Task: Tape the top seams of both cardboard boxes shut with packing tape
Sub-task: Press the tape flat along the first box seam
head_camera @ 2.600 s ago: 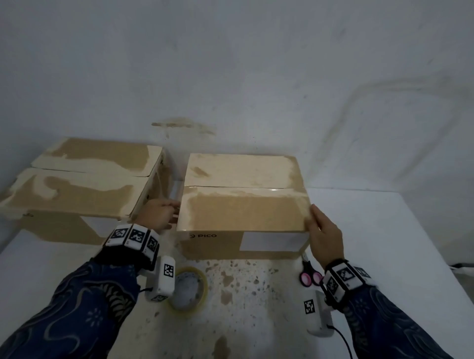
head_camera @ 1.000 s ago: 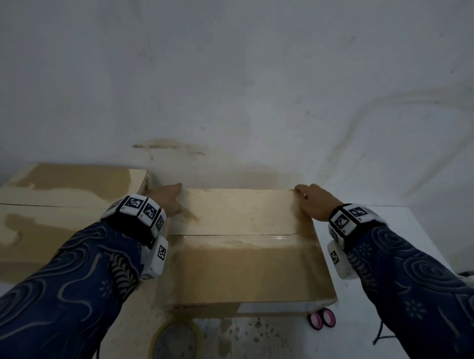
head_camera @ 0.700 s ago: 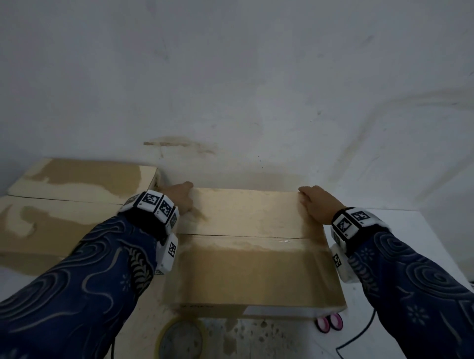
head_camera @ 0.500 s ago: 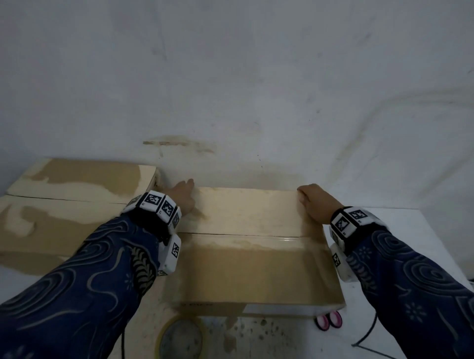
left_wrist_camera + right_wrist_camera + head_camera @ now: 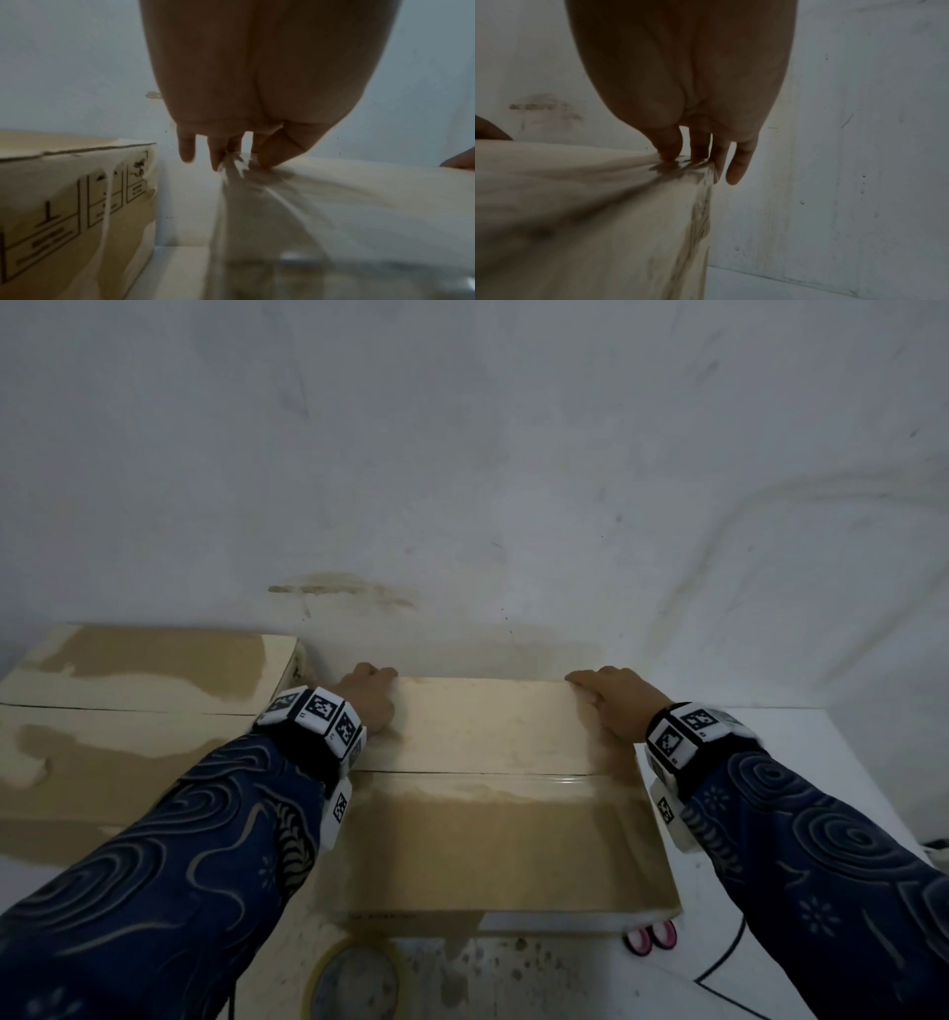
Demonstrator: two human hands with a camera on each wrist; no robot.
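Note:
Two closed cardboard boxes stand side by side against the wall. The right box (image 5: pixel 488 839) lies in front of me, with a glossy strip of clear tape along its top seam (image 5: pixel 513 775). My left hand (image 5: pixel 367 698) holds its far left corner, thumb on top and fingers (image 5: pixel 218 160) down over the edge. My right hand (image 5: pixel 611 701) holds the far right corner the same way, thumb (image 5: pixel 667 154) pressed on the top. The left box (image 5: pixel 128 711) shows a dark seam line. A tape roll (image 5: pixel 354 983) lies flat below the right box.
Pink-handled scissors (image 5: pixel 651 937) poke out at the right box's near right corner, with a black cable (image 5: pixel 719 968) beside them. A narrow gap (image 5: pixel 185 213) separates the boxes. The white wall (image 5: pixel 488 505) rises right behind both. The white table (image 5: pixel 821 752) continues to the right.
Both hands went from the right box's near corners to its far corners. Over the last second they have hardly shifted, and the box stays in place.

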